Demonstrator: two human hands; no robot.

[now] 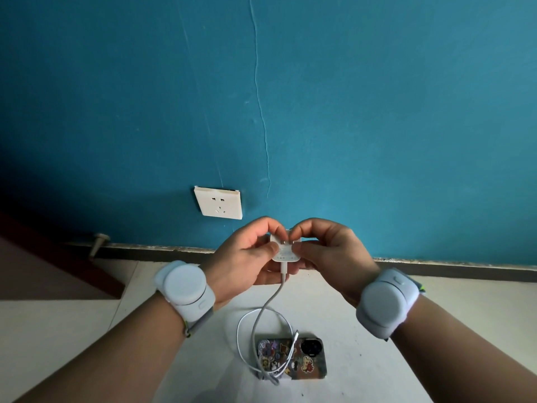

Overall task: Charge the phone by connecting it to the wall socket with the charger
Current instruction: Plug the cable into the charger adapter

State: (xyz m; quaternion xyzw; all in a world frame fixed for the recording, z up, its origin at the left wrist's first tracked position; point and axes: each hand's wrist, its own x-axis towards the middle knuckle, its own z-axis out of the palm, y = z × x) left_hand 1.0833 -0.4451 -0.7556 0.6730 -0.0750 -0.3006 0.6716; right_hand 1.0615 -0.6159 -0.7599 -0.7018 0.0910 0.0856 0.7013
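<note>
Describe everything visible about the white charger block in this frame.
The charger block is a small white cube with rounded corners, seemingly glossy plastic, with faint grey print on the face toward the camera. It is held in the air below and right of the wall socket, not plugged in. The left hand and right hand pinch it from either side. A white cable leaves its lower face and runs down to loops lying on the phone. Its prongs are hidden by fingers.
</note>
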